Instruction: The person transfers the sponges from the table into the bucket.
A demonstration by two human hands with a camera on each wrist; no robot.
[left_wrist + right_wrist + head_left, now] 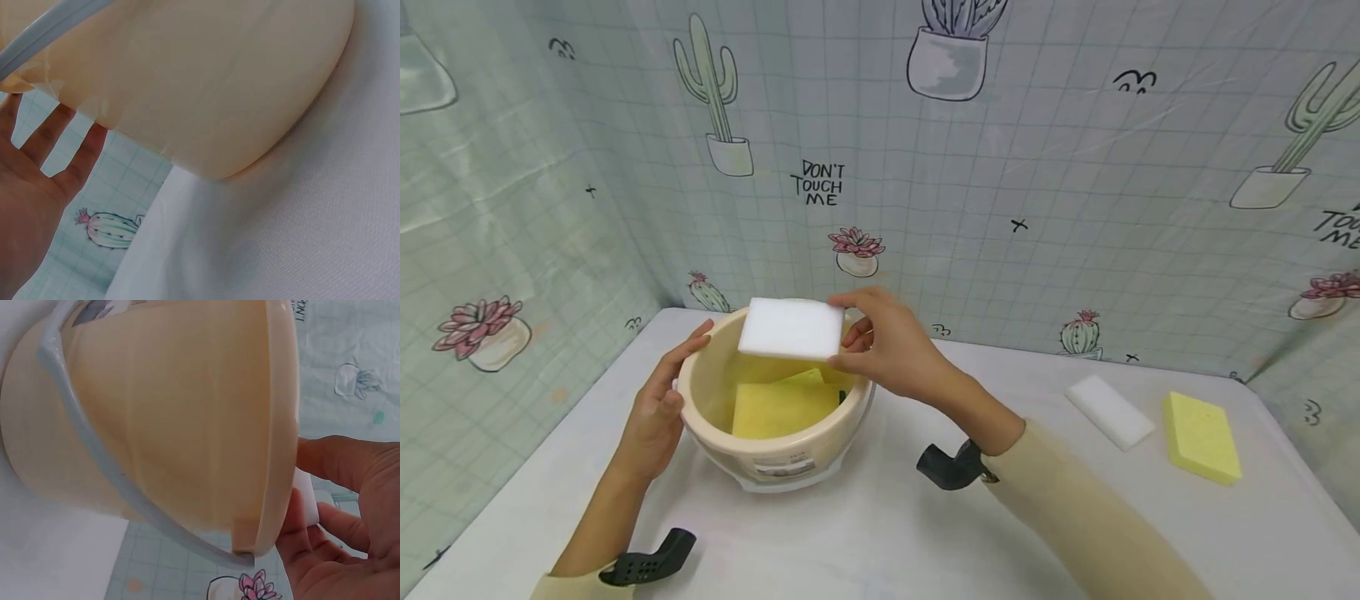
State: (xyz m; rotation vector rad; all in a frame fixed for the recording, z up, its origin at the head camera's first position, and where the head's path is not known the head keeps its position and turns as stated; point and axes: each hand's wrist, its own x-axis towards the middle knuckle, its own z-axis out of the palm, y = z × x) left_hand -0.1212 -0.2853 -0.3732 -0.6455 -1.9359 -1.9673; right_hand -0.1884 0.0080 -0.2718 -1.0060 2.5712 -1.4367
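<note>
In the head view a cream bucket (715,400) stands left of centre, with a yellow sponge (778,410) inside and another yellow piece partly hidden behind it. My right hand (895,346) pinches a white melamine sponge (793,328) by its right end, above the bucket's mouth. The right wrist view shows the fingers and thumb of that hand (350,519) beside the rim, with the sponge (306,497) mostly hidden. My left hand (655,417) rests against the bucket's left side, its fingers fairly straight along the rim. In the left wrist view, its fingertips touch the bucket (206,81).
Another white sponge (1109,412) and a yellow sponge (1202,438) lie on the white tabletop (940,542) at the right. A grey handle (125,481) hangs along the bucket's outside. Behind the table hangs a cactus-print sheet (925,183).
</note>
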